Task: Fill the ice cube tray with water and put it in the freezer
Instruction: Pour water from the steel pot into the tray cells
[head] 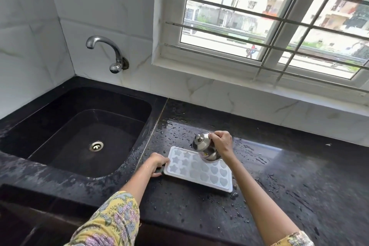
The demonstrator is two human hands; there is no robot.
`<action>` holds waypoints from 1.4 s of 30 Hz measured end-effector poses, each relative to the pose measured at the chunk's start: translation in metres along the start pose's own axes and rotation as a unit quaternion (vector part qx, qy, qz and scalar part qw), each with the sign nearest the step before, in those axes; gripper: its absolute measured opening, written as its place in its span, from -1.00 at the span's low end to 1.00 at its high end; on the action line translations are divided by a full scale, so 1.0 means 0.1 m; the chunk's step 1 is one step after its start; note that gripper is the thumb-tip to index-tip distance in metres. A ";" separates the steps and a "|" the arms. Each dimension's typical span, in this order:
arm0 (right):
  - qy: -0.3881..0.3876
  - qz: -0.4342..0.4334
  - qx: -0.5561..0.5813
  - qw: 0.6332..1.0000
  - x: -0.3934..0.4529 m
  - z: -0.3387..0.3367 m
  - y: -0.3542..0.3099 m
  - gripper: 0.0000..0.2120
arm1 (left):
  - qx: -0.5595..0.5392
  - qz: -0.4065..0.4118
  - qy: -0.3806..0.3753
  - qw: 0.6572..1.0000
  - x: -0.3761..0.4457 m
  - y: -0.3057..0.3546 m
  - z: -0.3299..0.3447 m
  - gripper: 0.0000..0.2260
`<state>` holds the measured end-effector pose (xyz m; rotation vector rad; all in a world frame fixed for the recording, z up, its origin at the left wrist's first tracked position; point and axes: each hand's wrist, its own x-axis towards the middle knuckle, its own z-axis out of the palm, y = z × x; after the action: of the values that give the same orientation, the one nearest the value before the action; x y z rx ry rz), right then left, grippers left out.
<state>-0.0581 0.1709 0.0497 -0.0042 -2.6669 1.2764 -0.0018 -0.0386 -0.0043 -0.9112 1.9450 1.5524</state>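
A white ice cube tray point(199, 170) with star and heart moulds lies flat on the wet black counter point(279, 175), right of the sink. My left hand point(158, 164) grips the tray's left end. My right hand point(221, 143) holds a small steel jug point(205, 149) with a knobbed lid by its handle, tilted left over the far edge of the tray. The jug's base covers some of the far moulds. I cannot tell whether water is flowing.
A black sink point(75, 134) with a metal drain sits at left, a wall tap point(107, 52) above it. Water drops are scattered over the counter around the tray. A barred window point(269, 22) fills the upper right.
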 end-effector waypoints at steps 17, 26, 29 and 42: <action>0.005 -0.038 -0.087 0.995 -0.09 -0.11 -0.04 -0.55 | -0.011 0.012 0.015 1.000 0.00 -0.02 0.03 -0.91; 0.012 -0.036 -0.102 0.994 -0.10 -0.16 -0.12 -0.54 | -0.004 0.014 0.014 1.000 -0.03 -0.02 0.02 -0.84; 0.013 -0.040 -0.100 0.994 -0.09 -0.16 -0.10 -0.56 | -0.004 0.015 0.015 1.000 -0.03 -0.02 0.02 -0.82; 0.017 -0.040 -0.089 0.995 -0.09 -0.13 -0.08 -0.59 | 0.006 0.017 0.016 1.000 -0.06 0.00 0.03 -0.89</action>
<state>-0.0465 0.1755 0.0623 0.0559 -2.7134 1.0023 0.0023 -0.0343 -0.0009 -0.9067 1.9995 1.5541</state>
